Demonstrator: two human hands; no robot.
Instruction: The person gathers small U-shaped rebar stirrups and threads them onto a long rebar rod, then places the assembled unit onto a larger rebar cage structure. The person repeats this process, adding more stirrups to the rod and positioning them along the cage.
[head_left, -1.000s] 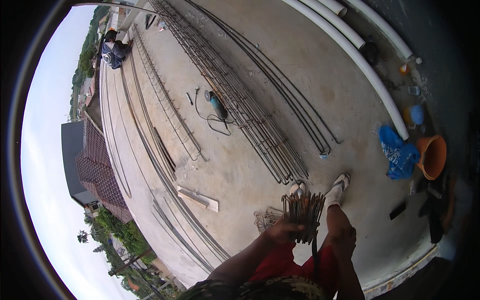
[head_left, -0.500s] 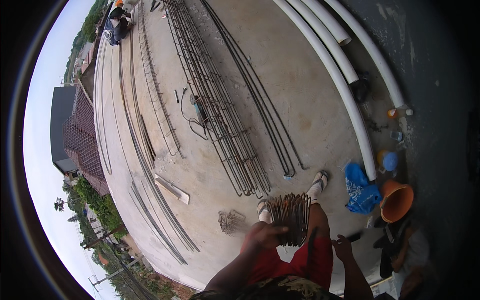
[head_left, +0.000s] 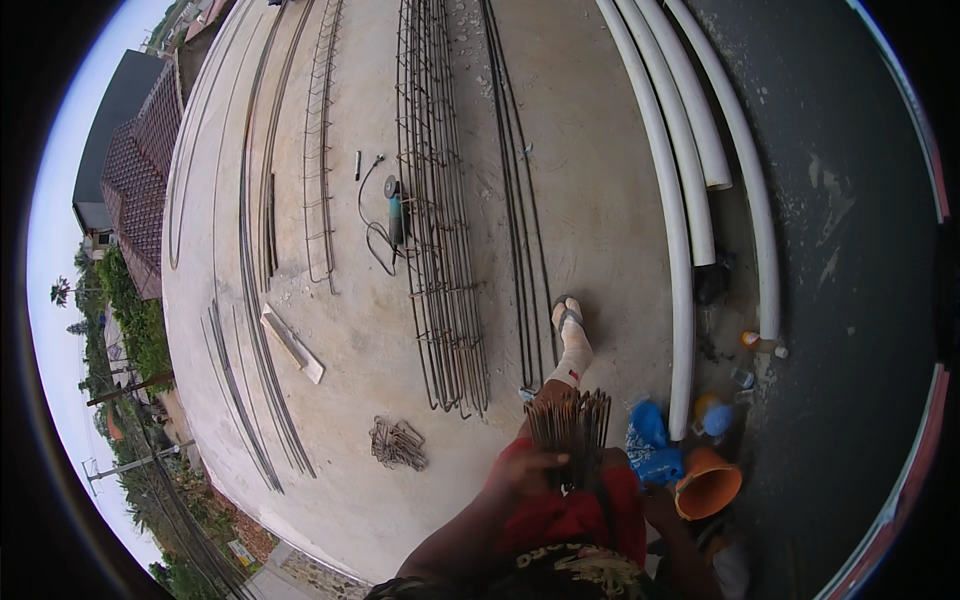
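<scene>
A bundle of bent steel stirrups (head_left: 572,425), dark and rusty, stands in front of my red shorts. My left hand (head_left: 525,468) grips its left side, with a finger lying across the rods. My right hand (head_left: 655,500) is low beside my right thigh, near the orange bucket (head_left: 708,485); shadow hides its fingers. One foot (head_left: 570,325) in a sandal and pale sock is on the concrete beyond the bundle. A loose pile of similar stirrups (head_left: 397,443) lies on the floor to the left.
A long rebar cage (head_left: 435,220) runs ahead, with an angle grinder (head_left: 397,215) and its cord beside it. Straight bars (head_left: 518,190) and white pipes (head_left: 655,150) lie to the right. A blue plastic bag (head_left: 650,445) touches the bucket. The slab's edge (head_left: 190,420) curves along the left.
My view has swung, and I have shifted forward. The stirrup bundle stays in my left hand. My right hand has drawn in toward my thigh, and only one foot now shows.
</scene>
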